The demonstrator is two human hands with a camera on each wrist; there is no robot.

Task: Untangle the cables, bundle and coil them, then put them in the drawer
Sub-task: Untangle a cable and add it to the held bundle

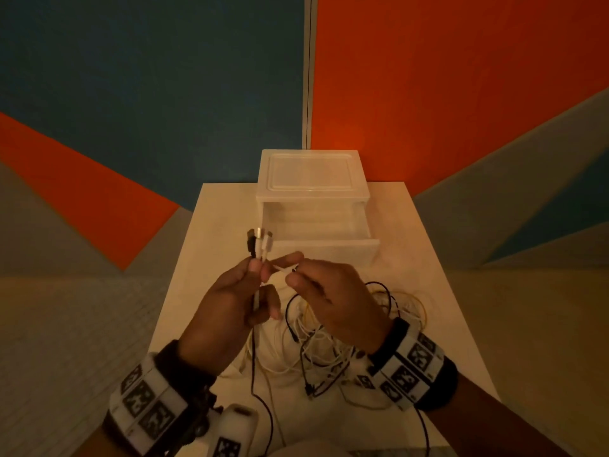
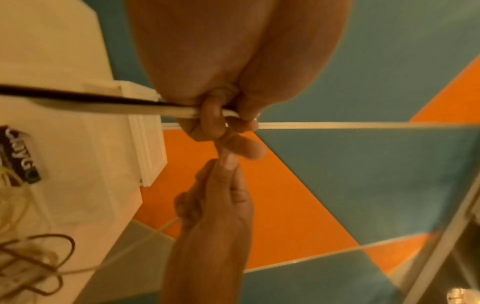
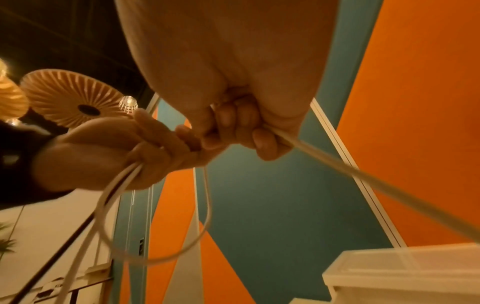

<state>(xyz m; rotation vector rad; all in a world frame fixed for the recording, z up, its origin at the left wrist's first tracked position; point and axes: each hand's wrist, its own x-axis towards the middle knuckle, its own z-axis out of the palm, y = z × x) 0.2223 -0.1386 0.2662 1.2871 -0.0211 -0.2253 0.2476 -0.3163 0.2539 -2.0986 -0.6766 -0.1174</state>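
**Holding cable ends above a tangle on a white table**

Gripping a small cluster of cable ends (image 1: 260, 244), the person's left hand (image 1: 227, 305) is holding them upright above the white table (image 1: 428, 245), with its thumb and fingers curled round them. The plugs, one black and the others white, are sticking up past the fingertips. From the bottom of this fist, a black cable (image 1: 255, 374) and white cables are hanging down toward the near edge of the table.

The right hand (image 1: 333, 298) is pinching a thin white cable end (image 1: 282, 268) between thumb and forefinger, just beside the left hand's fingertips. In the right wrist view, a white cable (image 3: 363, 174) is running out from the curled fingers of that hand, and a loose white loop (image 3: 205, 216) is drooping below the two hands.

Under and behind the right hand, a tangled heap of cables (image 1: 333, 344) is lying on the table, black, white and yellowish strands crossing one another.

At the far end of the table, a translucent white drawer unit (image 1: 309, 176) is standing against the wall, its drawer (image 1: 319, 235) pulled out toward the person. The held plugs are hovering just in front of the drawer's left front corner.

Both wrists are wearing bands with black and white square markers. The wall behind is painted in orange, teal and grey shapes.
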